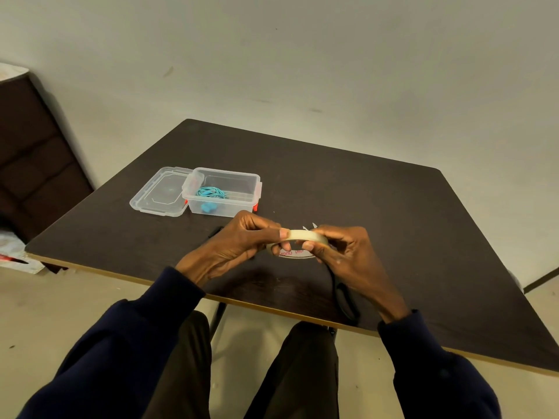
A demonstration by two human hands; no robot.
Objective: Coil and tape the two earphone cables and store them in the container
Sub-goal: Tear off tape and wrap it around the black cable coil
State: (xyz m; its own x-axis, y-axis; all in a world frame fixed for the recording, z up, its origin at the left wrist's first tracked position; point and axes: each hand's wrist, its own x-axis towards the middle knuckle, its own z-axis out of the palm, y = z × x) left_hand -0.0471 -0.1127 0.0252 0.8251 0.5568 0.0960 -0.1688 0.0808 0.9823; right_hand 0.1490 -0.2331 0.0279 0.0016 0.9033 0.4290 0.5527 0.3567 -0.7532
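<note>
Both hands hold a roll of pale tape [298, 237] just above the dark table [393, 207]. My left hand [239, 246] pinches the roll's left side, thumb on the outer face. My right hand [341, 252] grips the right side, and a black earphone cable [343, 297] hangs in loops from under it toward the table's near edge. A clear plastic container [225, 192] stands open at the back left with a coiled blue earphone cable [211, 193] inside.
The container's clear lid [160, 192] lies flat against its left side. A small dark object [215, 231] lies on the table behind my left hand. A dark cabinet [33, 158] stands by the wall at left. My knees are under the table's near edge.
</note>
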